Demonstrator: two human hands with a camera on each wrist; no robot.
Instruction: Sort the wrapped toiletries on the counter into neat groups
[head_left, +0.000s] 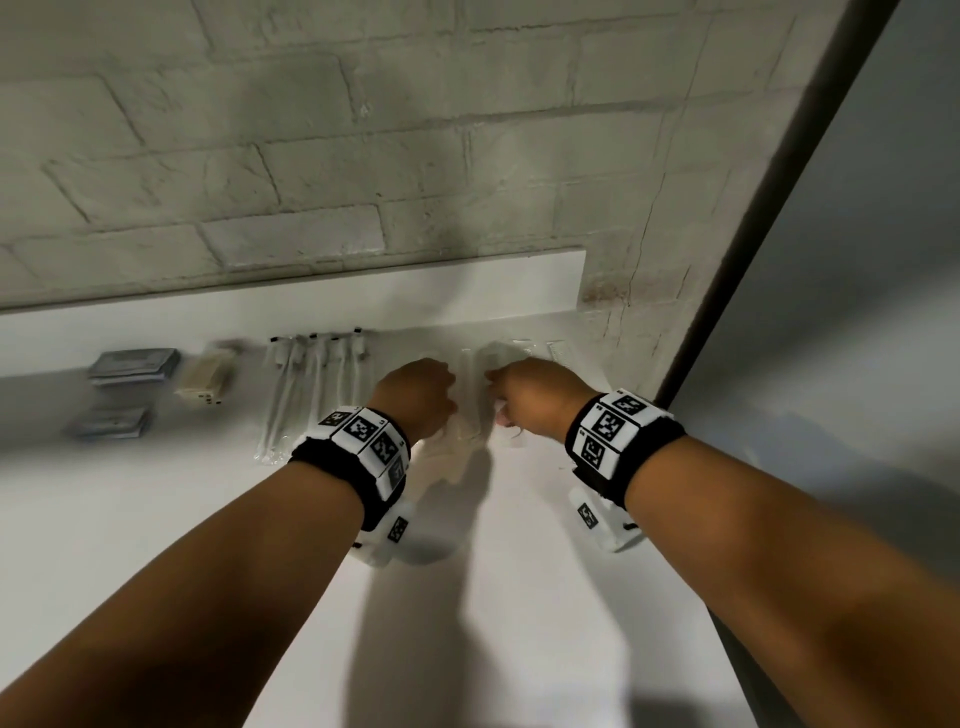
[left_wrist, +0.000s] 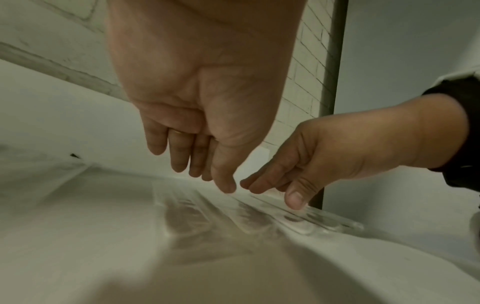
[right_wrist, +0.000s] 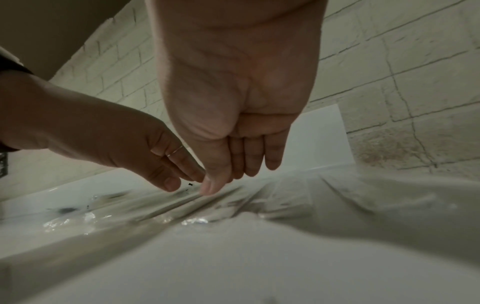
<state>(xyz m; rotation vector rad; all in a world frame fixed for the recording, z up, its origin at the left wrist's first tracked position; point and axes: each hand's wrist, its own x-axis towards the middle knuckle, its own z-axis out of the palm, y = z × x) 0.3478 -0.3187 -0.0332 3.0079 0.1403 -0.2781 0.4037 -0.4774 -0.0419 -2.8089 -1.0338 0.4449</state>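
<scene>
- Two hands meet at centre of the head view, left hand (head_left: 415, 395) and right hand (head_left: 535, 397) over clear packets (head_left: 470, 415) on the white counter (head_left: 519, 597); toothbrushes (head_left: 311, 384) and grey sachets (head_left: 135, 366) lie at left.
- Left wrist view: left fingers (left_wrist: 179, 152) straight, pressed together, tips at the blurred packets (left_wrist: 187, 218).
- Right wrist view: right fingers (right_wrist: 252, 156) straight, together, thumb touching wrap (right_wrist: 166, 209); nothing pinched.

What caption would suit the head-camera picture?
Both hands, left hand and right hand, reach to clear-wrapped packets on a white counter.
</scene>
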